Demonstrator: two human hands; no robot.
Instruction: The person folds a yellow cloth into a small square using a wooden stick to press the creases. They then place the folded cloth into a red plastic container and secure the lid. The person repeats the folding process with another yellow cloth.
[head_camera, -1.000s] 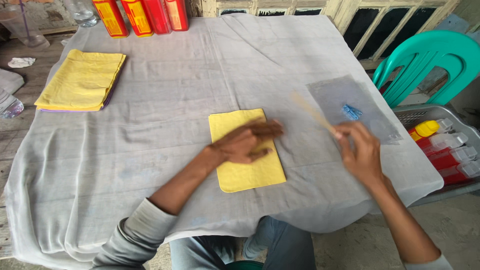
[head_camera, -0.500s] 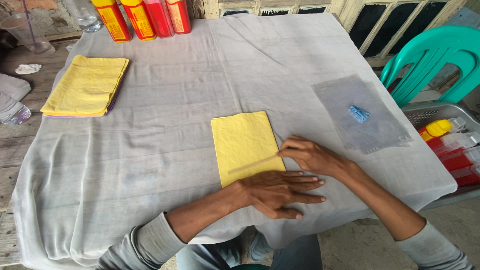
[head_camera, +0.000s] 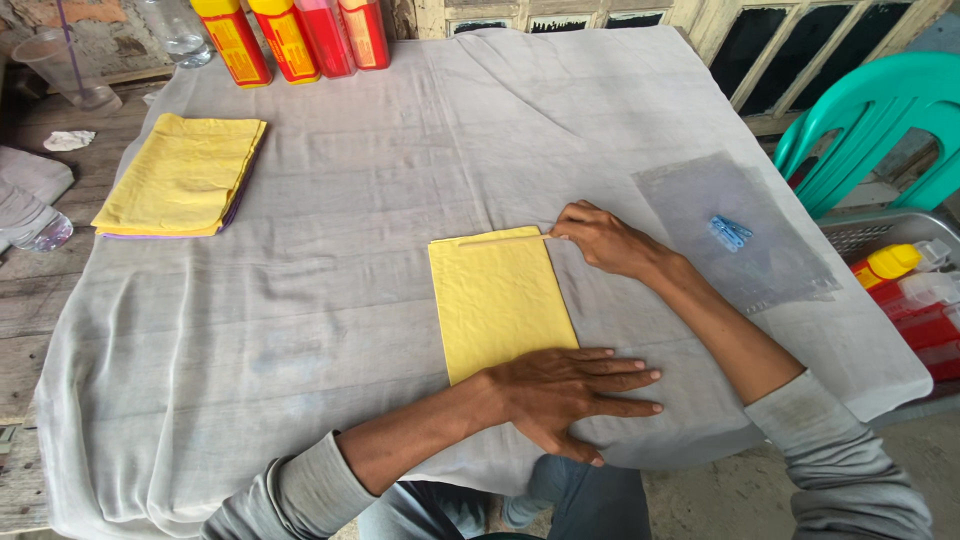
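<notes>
Plastic cup (head_camera: 62, 68), far upper left, well beyond either hand, on bare wood.

Stack of yellow cloths (head_camera: 182, 177), folded, far left of the left hand, lying on the grey tablecloth (head_camera: 330, 300).

Red and yellow bottles (head_camera: 295, 35), a row at the table's far edge, well apart from both hands.

Yellow cloth (head_camera: 502, 302), single, folded to a tall rectangle, lying flat at the middle of the table. It sits between the two hands: its near edge lies under the left hand, its far right corner just at the right fingertips.

Left hand (head_camera: 565, 393), palm down, fingers spread flat and pointing right, grasping nothing; it presses the cloth's near corner and the tablecloth beside it.

Thin stick (head_camera: 500, 238), pale, lying along the cloth's far edge, its right end pinched in the right hand.

Right hand (head_camera: 600, 240), fingers closed on the stick's end, resting at the cloth's far right corner.

Risk, as judged: the loose tablecloth may ruck under the pressing palm, skewing the fold; the stick may slip off the edge if the pinch loosens.

Clear plastic sheet (head_camera: 740, 235), right of the right hand, a blue clip (head_camera: 730, 232) upon it.

Green chair (head_camera: 880, 120), far right; grey basket (head_camera: 900, 280) of bottles below it.
</notes>
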